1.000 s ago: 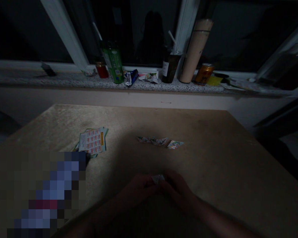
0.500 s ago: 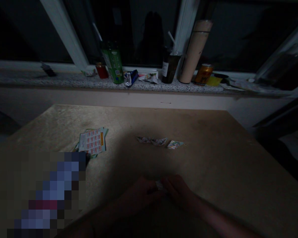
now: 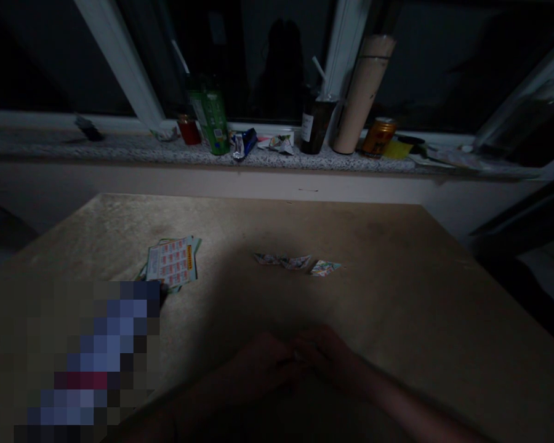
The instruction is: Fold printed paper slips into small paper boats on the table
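Observation:
Near the front of the table my left hand (image 3: 270, 363) and my right hand (image 3: 325, 354) meet, fingers closed together. Between their fingertips is a small piece of folded paper (image 3: 298, 355), mostly covered by the fingers and dim in the shadow. Farther back on the table lie three small folded paper pieces with a printed pattern: a left one (image 3: 268, 260), a middle one (image 3: 297, 263) touching or almost touching it, and a right one (image 3: 325, 268) set slightly apart.
A stack of printed paper sheets (image 3: 172, 261) lies on the table's left, beside a pixelated area. Along the granite windowsill (image 3: 277, 161) stand a green container (image 3: 215, 123), a dark cup with a straw (image 3: 316, 126), a tall beige flask (image 3: 364, 92) and an orange can (image 3: 378, 136).
My fingers have closed further over the folded paper, so less of it shows. Both hands stay in nearly the same place; the pieces on the table have not moved.

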Available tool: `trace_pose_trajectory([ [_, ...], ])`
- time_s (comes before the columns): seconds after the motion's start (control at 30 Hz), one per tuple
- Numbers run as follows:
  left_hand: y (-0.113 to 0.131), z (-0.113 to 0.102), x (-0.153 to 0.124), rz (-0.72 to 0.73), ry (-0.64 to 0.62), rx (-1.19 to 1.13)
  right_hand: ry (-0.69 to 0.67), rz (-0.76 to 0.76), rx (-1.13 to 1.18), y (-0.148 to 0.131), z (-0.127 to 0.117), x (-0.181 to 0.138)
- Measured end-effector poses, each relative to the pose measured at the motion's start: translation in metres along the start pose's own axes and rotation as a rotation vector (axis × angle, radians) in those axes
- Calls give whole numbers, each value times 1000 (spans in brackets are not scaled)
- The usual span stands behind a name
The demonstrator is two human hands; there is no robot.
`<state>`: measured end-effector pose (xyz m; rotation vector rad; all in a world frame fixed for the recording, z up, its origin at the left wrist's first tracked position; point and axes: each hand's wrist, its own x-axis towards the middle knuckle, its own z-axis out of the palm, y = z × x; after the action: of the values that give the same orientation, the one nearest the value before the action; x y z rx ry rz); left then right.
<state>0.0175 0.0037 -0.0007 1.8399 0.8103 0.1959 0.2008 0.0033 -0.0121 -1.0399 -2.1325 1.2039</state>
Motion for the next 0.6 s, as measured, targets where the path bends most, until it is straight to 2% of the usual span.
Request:
trace_pose_trajectory([
  [0.23,-4,0,0,13,3,-35,73,-42,-158,1,3,2],
  [0.47,0,0,1,-2,118,-122,52,30,151,3,-2,4],
  [0.6,-3,1,2,-11,115,-106,6,57,170,1,-4,3],
])
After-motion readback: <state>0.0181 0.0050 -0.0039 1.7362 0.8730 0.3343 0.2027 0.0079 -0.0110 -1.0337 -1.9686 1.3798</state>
